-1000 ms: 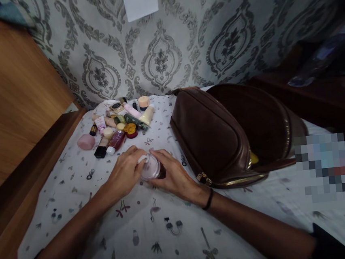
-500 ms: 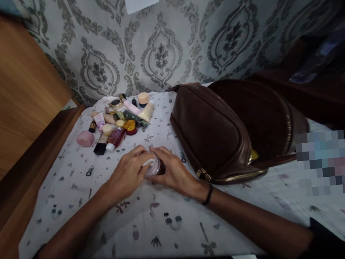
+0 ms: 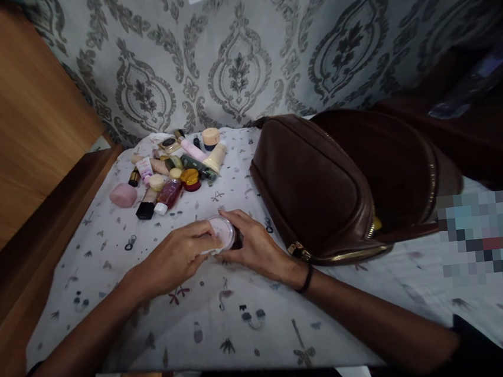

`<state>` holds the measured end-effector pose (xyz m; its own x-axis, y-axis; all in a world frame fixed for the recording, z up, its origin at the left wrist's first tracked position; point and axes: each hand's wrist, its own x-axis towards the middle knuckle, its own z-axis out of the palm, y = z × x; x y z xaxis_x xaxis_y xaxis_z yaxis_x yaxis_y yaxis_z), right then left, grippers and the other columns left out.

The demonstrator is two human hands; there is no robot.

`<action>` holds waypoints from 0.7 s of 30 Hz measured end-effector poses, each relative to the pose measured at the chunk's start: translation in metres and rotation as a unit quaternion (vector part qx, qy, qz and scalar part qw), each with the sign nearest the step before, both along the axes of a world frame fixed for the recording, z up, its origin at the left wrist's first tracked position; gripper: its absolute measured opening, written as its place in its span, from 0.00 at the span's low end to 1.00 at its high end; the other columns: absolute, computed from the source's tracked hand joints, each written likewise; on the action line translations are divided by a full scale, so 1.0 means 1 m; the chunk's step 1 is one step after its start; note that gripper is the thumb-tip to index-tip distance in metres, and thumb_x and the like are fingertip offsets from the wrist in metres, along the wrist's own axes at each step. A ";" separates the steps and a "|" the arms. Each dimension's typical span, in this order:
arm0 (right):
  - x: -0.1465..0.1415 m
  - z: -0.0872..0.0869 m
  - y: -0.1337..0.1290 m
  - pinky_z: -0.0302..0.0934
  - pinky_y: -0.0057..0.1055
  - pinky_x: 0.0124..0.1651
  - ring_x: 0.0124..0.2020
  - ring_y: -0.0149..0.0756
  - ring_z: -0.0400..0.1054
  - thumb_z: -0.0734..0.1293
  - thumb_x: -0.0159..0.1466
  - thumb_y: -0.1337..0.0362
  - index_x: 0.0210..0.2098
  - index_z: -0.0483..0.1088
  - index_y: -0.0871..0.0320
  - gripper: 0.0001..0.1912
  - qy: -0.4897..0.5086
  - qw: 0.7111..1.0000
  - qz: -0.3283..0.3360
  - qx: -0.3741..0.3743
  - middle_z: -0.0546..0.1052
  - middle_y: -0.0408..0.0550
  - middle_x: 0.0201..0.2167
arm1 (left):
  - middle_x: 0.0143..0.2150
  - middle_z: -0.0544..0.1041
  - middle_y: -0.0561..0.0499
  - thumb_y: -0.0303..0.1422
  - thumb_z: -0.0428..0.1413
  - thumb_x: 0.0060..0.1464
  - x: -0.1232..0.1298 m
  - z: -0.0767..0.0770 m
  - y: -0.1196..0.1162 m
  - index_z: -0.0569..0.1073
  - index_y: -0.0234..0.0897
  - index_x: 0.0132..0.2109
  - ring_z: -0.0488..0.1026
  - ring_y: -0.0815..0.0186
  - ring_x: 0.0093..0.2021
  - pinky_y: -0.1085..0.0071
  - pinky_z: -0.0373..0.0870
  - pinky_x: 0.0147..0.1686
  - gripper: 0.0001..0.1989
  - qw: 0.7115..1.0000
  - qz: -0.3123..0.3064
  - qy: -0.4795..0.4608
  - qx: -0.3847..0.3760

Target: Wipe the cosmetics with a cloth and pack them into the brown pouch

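Note:
My right hand (image 3: 259, 248) is wrapped round a small round jar (image 3: 223, 231) with a clear, pale lid, steadying it from the right side just above the cloth. My left hand (image 3: 182, 255) is closed from the other side, its fingertips pressed on the lid. A bit of white tissue (image 3: 211, 252) shows under those fingers, mostly hidden by them. The jar's lower part is covered by my right fingers. Beyond my hands lies a group of cosmetics, among them a red bottle (image 3: 170, 195), a gold-lidded jar (image 3: 191, 179) and a pink sponge (image 3: 123, 195).
An unzipped brown leather bag (image 3: 308, 183) lies just right of my hands. Patterned white cloth (image 3: 257, 342) covers the table. A wooden panel (image 3: 18, 122) borders the left side, and a patterned curtain (image 3: 240, 71) hangs behind.
My left hand has shifted slightly left and down over the lid, uncovering more of its top. The jar stays in my right hand. The view has tilted slightly down.

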<state>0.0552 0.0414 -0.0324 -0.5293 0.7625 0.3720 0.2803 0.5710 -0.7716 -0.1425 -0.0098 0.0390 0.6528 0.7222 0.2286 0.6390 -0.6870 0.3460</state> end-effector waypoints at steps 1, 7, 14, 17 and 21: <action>0.000 -0.001 0.000 0.67 0.44 0.56 0.53 0.47 0.70 0.80 0.50 0.66 0.60 0.65 0.59 0.41 0.001 1.000 0.001 0.001 0.73 0.55 0.51 | 0.42 0.74 0.48 0.20 0.46 0.63 -0.002 0.000 -0.001 0.77 0.37 0.47 0.74 0.65 0.41 0.72 0.72 0.39 0.16 1.000 0.000 0.000 -0.002; 0.000 -0.004 0.001 0.68 0.43 0.55 0.52 0.46 0.71 0.80 0.50 0.67 0.59 0.66 0.56 0.39 0.016 0.999 0.000 0.028 0.73 0.53 0.51 | 0.42 0.75 0.46 0.20 0.46 0.63 -0.008 -0.008 -0.001 0.76 0.35 0.48 0.75 0.65 0.41 0.72 0.72 0.38 0.16 0.999 0.010 -0.011 0.048; -0.002 -0.006 0.001 0.68 0.47 0.55 0.52 0.48 0.71 0.80 0.51 0.65 0.58 0.66 0.55 0.38 0.025 0.998 0.007 0.058 0.73 0.53 0.51 | 0.40 0.74 0.47 0.24 0.47 0.65 -0.005 -0.018 0.020 0.77 0.36 0.47 0.73 0.64 0.40 0.69 0.72 0.39 0.13 0.993 0.056 -0.028 0.105; -0.002 -0.005 0.002 0.68 0.47 0.55 0.51 0.48 0.71 0.81 0.50 0.63 0.57 0.66 0.55 0.38 0.029 0.998 0.010 0.054 0.74 0.53 0.50 | 0.40 0.73 0.47 0.25 0.48 0.66 -0.007 -0.018 0.025 0.78 0.36 0.47 0.72 0.65 0.39 0.70 0.71 0.38 0.13 0.991 0.072 -0.045 0.101; -0.002 -0.004 0.001 0.68 0.46 0.55 0.52 0.48 0.71 0.80 0.52 0.60 0.57 0.67 0.54 0.36 0.027 0.998 0.011 0.047 0.74 0.52 0.50 | 0.39 0.73 0.48 0.25 0.50 0.65 -0.012 -0.018 0.022 0.78 0.34 0.46 0.73 0.65 0.38 0.70 0.70 0.38 0.12 0.991 0.104 -0.054 0.068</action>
